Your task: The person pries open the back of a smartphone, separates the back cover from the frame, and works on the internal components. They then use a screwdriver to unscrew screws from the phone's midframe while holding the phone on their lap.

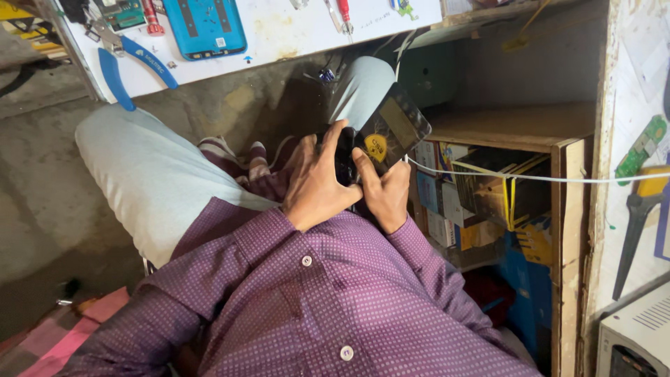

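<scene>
Closest to the camera is the person's purple dotted shirt (pixel 307 307), with its sleeves reaching forward, because the person sits and holds the work down in the lap, where both hands can meet.

The left hand (pixel 317 178) lies on top, fingers spread a little and curled over something dark, so it covers most of it. The right hand (pixel 385 188) grips from the other side, its thumb pressed flat on the black packet (pixel 391 129). Both hands are closed on the packet, most likely to keep it steady. The packet is flat and shiny, with a round yellow mark, and it tilts up and away above the lap, beside the grey trouser knee (pixel 359 84).

A bit farther, on the right, a wooden shelf (pixel 569 209) holds small boxes (pixel 447 202) stood on edge, packed close so many fit. A white cord (pixel 530 178) runs across in front of them.

Farthest up is the white worktable (pixel 279 31). Blue-handled pliers (pixel 136 66), a blue phone back cover (pixel 206 26) and a red screwdriver (pixel 343 14) lie flat on it, easy to grab
</scene>
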`<state>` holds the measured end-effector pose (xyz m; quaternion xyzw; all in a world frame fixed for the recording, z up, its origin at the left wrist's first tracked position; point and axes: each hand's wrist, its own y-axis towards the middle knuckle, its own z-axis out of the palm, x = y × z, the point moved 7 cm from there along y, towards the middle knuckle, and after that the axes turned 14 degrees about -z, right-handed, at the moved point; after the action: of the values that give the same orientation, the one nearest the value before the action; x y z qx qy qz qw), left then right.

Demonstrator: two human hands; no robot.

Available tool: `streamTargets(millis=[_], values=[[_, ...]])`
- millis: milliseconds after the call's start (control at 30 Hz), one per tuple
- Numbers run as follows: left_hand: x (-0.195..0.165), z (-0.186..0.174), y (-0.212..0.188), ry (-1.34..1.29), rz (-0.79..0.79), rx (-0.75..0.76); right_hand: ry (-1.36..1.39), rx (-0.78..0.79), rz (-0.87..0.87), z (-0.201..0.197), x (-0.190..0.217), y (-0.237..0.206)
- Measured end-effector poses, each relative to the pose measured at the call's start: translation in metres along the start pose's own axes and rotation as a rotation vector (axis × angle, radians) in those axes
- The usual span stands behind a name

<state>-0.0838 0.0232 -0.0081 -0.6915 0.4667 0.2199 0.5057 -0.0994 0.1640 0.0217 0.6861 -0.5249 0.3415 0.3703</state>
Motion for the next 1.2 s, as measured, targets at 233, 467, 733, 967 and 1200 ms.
streamTargets(millis=[233,467,733,967,1200], values=[[-0.007,-0.004,0.0,0.018,0.096,-0.08,0.018,0.0,-0.12,-0.003,0.017,0.012],[-0.005,-0.011,-0.003,-0.032,0.179,-0.038,-0.048,0.129,0.014,-0.01,0.011,0.019],[-0.009,-0.012,-0.007,-0.016,0.204,0.027,0.014,0.205,0.089,-0.018,0.006,0.017],[-0.003,-0.016,-0.003,-0.074,0.235,0.05,0.011,0.339,0.189,-0.015,0.002,0.007],[0.001,-0.015,-0.002,-0.081,0.232,0.101,-0.11,0.194,0.023,-0.017,0.017,0.014]])
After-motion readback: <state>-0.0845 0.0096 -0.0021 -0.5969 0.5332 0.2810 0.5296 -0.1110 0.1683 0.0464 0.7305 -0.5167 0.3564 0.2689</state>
